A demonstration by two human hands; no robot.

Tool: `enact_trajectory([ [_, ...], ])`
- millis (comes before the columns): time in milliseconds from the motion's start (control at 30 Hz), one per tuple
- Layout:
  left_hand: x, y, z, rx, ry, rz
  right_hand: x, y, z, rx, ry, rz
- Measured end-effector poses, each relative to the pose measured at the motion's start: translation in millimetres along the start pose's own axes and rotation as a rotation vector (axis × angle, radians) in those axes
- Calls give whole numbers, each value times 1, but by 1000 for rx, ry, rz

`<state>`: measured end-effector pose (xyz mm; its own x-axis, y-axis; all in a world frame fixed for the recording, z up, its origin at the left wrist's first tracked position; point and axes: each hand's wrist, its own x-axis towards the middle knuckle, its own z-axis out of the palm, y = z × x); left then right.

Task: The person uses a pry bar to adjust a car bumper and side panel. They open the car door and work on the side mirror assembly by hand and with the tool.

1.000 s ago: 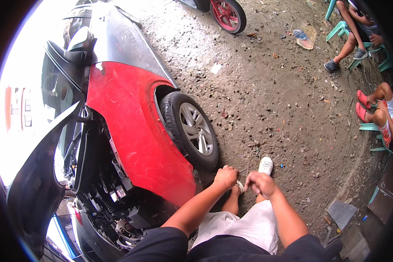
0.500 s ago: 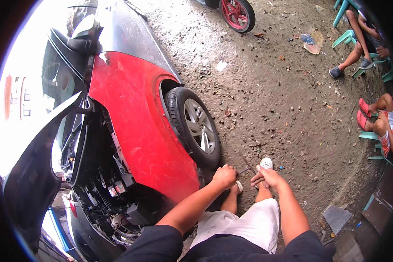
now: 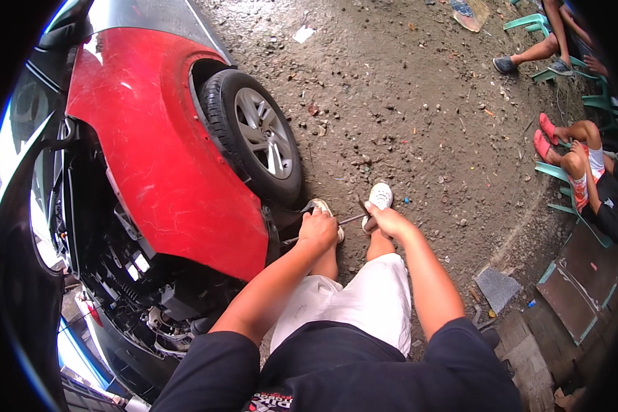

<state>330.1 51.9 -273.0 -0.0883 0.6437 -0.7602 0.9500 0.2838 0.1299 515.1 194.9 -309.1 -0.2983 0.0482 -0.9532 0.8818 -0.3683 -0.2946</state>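
Note:
In front of my shins, my left hand [image 3: 318,230] is closed around a thin metal rod [image 3: 352,220] that sticks out on both sides of the fist. The rod's right end reaches toward my right hand [image 3: 386,220], whose fingers are curled round a dark narrow bar [image 3: 362,206]. Whether rod and bar touch or are joined I cannot tell. Just left of my hands stands a car with a scratched red front fender [image 3: 161,137]. Its front wheel [image 3: 264,134], with a silver rim, is turned outward close to my left hand.
The car's front end is uncovered, exposing engine parts [image 3: 161,323]. Stony dirt ground [image 3: 391,89] stretches ahead. People sit on green plastic chairs [image 3: 597,103] at the right. A grey slab [image 3: 498,288] and a brown board [image 3: 580,285] lie at the lower right.
The view has shifted, so car and ground appear further left and higher. The bar in my right hand has tilted and looks shorter; my right fingers, partly spread before, are now curled.

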Motion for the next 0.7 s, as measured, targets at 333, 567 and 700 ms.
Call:
enact_trajectory([
  [333,2,-1,5,-44,23,-22,-1,15,23,-31,371,-742],
  [567,14,-5,2,-12,-96,-85,-44,-2,8,495,-158,-681],
  [700,23,-8,14,-21,-114,-100,-35,43,8,286,-146,-754],
])
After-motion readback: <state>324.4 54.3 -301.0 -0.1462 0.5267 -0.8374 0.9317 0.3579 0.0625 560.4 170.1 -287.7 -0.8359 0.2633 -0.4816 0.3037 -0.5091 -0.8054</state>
